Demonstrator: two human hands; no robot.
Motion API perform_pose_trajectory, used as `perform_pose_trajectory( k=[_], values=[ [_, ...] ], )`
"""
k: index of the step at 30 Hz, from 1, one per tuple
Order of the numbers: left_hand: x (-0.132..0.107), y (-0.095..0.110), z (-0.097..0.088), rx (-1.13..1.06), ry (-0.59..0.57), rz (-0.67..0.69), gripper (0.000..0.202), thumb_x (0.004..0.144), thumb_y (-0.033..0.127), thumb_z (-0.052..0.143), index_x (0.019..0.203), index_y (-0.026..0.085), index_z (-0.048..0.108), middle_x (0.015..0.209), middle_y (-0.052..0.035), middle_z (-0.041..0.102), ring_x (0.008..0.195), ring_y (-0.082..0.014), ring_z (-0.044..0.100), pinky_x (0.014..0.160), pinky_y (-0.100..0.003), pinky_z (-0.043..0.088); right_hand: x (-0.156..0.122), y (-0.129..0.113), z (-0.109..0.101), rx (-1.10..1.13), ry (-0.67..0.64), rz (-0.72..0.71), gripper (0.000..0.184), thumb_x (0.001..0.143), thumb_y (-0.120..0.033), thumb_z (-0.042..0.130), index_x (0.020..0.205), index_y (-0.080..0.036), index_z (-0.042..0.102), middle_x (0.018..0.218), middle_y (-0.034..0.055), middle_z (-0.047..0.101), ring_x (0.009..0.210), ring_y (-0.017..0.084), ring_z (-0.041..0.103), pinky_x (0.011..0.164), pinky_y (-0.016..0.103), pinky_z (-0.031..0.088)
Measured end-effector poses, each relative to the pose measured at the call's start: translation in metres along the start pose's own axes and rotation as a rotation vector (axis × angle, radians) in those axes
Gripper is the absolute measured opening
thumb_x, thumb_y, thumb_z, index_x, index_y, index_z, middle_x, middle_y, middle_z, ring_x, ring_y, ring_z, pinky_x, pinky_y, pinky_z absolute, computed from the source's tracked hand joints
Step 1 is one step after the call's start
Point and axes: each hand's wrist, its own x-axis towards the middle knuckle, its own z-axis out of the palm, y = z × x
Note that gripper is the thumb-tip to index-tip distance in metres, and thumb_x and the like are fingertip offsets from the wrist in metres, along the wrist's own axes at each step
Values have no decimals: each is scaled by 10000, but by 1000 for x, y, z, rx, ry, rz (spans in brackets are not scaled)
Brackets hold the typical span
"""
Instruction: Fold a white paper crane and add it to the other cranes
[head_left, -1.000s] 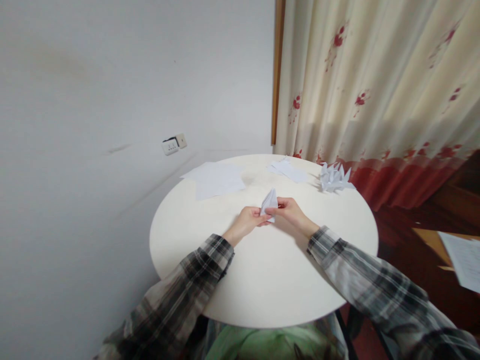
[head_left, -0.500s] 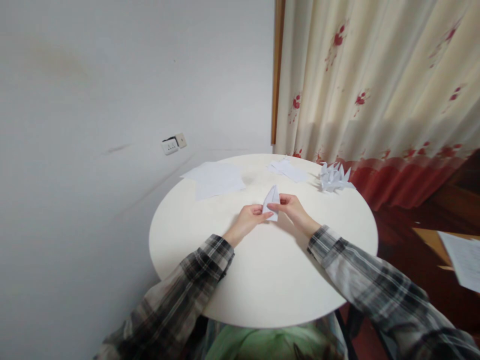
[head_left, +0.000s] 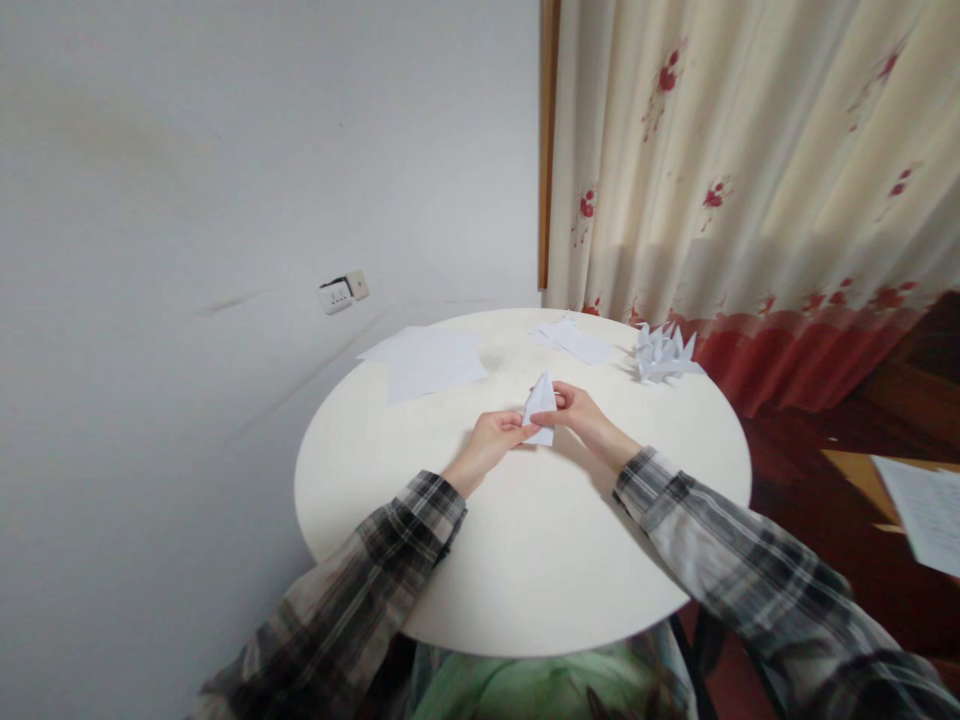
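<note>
Round white table (head_left: pixel 570 570) bears everything. Large sheets (head_left: pixel 427 362) at table's far left, smaller sheets (head_left: pixel 589 347) at far middle, pointed paper shapes (head_left: pixel 663 356) bunched at far right; likely kept outward so table's middle serves hands. Left hand (head_left: pixel 489 442) and right hand (head_left: pixel 586 418) meet over table's middle, forearms angled inward, both pinching folded paper (head_left: pixel 541 396), tip up; thumbs on near face, probably keeping layers closed. Whether paper touches table: cannot tell.
</note>
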Motion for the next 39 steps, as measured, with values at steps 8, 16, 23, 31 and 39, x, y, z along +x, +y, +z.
perform_pose_trajectory(
  k=[8,16,23,31,39],
  values=[
    [3,-5,-2,29,-29,0,302,550,339,782,624,91,625,621,-24,626,558,-106,542,560,-239,428,2,-4,-1,40,73,-35,408,491,-202,768,862,-160,603,629,-40,596,562,101,527,572,239,401],
    [0,1,1,-10,-72,-12,346,563,362,769,736,96,631,735,-42,645,652,-125,576,639,-254,450,2,-4,-4,33,77,-82,403,495,-237,773,859,-171,611,617,-51,580,547,95,512,563,240,403],
    [-4,6,0,53,-15,37,350,583,430,742,681,109,642,659,-23,622,598,-111,533,573,-221,395,-2,3,0,-31,30,-81,412,505,-248,766,878,-170,610,621,-52,579,534,84,495,538,227,383],
    [-4,8,2,101,39,5,356,521,422,758,592,115,592,557,4,573,500,-91,486,492,-209,348,1,-2,-2,-47,67,-122,510,490,-252,777,957,-190,584,533,-96,480,496,78,439,537,241,370],
    [-4,3,1,137,-5,-12,329,555,399,731,620,109,589,571,-2,576,495,-93,489,488,-207,330,0,-10,-5,-20,100,-191,437,545,-251,749,941,-173,585,546,-93,458,514,70,408,556,237,355]
  ],
)
